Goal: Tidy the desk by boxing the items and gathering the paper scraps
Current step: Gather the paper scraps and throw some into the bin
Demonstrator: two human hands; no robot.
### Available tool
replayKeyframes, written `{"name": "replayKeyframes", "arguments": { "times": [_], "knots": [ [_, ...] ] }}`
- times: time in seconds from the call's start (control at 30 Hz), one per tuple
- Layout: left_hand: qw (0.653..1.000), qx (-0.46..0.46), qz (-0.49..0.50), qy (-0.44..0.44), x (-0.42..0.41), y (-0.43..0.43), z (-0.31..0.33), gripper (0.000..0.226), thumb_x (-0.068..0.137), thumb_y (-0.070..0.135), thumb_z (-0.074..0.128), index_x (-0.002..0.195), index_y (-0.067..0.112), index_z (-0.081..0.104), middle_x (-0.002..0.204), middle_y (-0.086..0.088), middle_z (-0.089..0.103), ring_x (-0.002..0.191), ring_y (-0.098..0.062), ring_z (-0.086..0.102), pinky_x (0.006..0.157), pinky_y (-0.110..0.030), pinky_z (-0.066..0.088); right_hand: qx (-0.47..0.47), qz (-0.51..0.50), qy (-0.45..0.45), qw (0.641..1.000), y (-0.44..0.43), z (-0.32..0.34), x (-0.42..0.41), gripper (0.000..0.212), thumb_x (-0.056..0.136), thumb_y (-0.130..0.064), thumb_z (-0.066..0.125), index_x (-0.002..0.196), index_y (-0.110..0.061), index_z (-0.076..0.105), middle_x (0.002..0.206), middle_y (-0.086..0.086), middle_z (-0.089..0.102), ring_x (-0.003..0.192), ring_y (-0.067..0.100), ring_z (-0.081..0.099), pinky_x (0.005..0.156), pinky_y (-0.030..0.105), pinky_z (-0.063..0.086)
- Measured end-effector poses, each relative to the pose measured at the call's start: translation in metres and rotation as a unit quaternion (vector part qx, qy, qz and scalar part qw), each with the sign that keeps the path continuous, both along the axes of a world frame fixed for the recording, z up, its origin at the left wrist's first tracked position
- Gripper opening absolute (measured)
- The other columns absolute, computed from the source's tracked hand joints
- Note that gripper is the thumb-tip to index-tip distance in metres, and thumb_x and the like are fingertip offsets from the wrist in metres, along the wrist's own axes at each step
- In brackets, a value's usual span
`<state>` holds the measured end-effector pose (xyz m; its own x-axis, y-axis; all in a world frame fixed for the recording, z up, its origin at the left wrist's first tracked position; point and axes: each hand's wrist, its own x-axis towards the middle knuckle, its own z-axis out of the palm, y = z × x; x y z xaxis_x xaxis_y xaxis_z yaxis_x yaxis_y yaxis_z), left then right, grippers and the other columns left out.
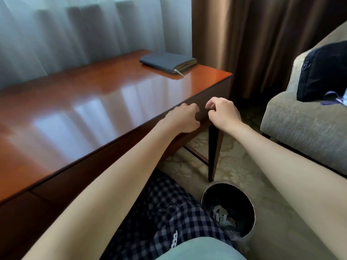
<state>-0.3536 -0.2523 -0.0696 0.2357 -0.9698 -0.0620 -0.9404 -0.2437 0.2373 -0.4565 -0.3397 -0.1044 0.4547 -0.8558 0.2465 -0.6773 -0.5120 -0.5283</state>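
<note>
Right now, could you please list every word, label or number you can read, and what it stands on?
None can be read.
White print on the trousers: too blurred.
Marks on the scraps in the bin: too blurred.
Notebook: no text visible.

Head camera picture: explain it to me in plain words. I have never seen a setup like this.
There is no machine here. A person wears one camera on the head, looking forward and down, so you see their own bare arms. Both reach to the near edge of a glossy wooden desk. The left hand rests on that edge with fingers curled. The right hand hovers just past it, fingers curled too. Whether either pinches a scrap is too small to tell. On the desk's far corner lies a closed dark notebook with a ribbon marker. On the floor by the person's knee stands a round wastebasket with paper scraps inside.
</note>
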Motion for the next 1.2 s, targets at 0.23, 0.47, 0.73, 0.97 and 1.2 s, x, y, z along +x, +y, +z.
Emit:
{"name": "replayKeyframes", "arguments": {
  "times": [0.23, 0.47, 0.73, 0.97, 1.2],
  "knots": [
    [0.997, -0.072, 0.021, -0.025, 0.017, 0.017, 0.059, 0.050, 0.092, 0.020, 0.049, 0.141, 0.016, 0.035, 0.142, -0.007, 0.041, 0.130, -0.023, 0.039, 0.099, -0.028, 0.034, -0.039, 0.080, 0.028, 0.996, -0.002, 0.056, 0.028, 0.036, 0.086, -0.008, 0.044, 0.118, -0.019, 0.058, 0.124, 0.005, 0.057, 0.116, 0.026, 0.051, 0.088, 0.031, 0.040],
    [0.992, -0.039, 0.106, -0.049, 0.066, 0.046, 0.090, 0.055, 0.093, 0.026, 0.050, 0.144, 0.017, 0.031, 0.145, -0.008, 0.036, 0.132, -0.024, 0.037, 0.101, -0.030, 0.033, -0.050, 0.169, 0.116, 0.977, 0.009, 0.091, 0.069, 0.047, 0.087, -0.014, 0.049, 0.134, -0.022, 0.046, 0.139, 0.009, 0.045, 0.128, 0.026, 0.043, 0.102, 0.036, 0.040],
    [0.979, 0.003, 0.197, -0.050, 0.112, 0.105, 0.079, 0.055, 0.092, 0.031, 0.051, 0.143, 0.021, 0.033, 0.141, -0.008, 0.038, 0.127, -0.026, 0.041, 0.103, -0.034, 0.037, -0.040, 0.312, 0.150, 0.937, 0.055, 0.099, 0.122, 0.052, 0.091, -0.017, 0.049, 0.142, -0.022, 0.038, 0.148, 0.001, 0.037, 0.136, 0.018, 0.034, 0.107, 0.029, 0.031],
    [0.957, 0.033, 0.284, -0.046, 0.142, 0.174, 0.067, 0.053, 0.093, 0.029, 0.048, 0.143, 0.024, 0.031, 0.140, -0.005, 0.038, 0.125, -0.025, 0.041, 0.101, -0.036, 0.038, -0.043, 0.383, 0.122, 0.915, 0.100, 0.097, 0.172, 0.041, 0.091, -0.019, 0.049, 0.132, -0.022, 0.049, 0.138, 0.000, 0.044, 0.125, 0.019, 0.044, 0.102, 0.034, 0.040],
    [0.928, 0.016, 0.370, -0.036, 0.162, 0.236, 0.070, 0.051, 0.093, 0.030, 0.045, 0.142, 0.028, 0.031, 0.139, -0.001, 0.038, 0.126, -0.022, 0.038, 0.095, -0.030, 0.035, -0.051, 0.465, 0.100, 0.878, 0.151, 0.101, 0.218, 0.037, 0.088, -0.018, 0.050, 0.125, -0.022, 0.055, 0.129, 0.001, 0.050, 0.117, 0.017, 0.047, 0.098, 0.032, 0.041]
  ]
}}
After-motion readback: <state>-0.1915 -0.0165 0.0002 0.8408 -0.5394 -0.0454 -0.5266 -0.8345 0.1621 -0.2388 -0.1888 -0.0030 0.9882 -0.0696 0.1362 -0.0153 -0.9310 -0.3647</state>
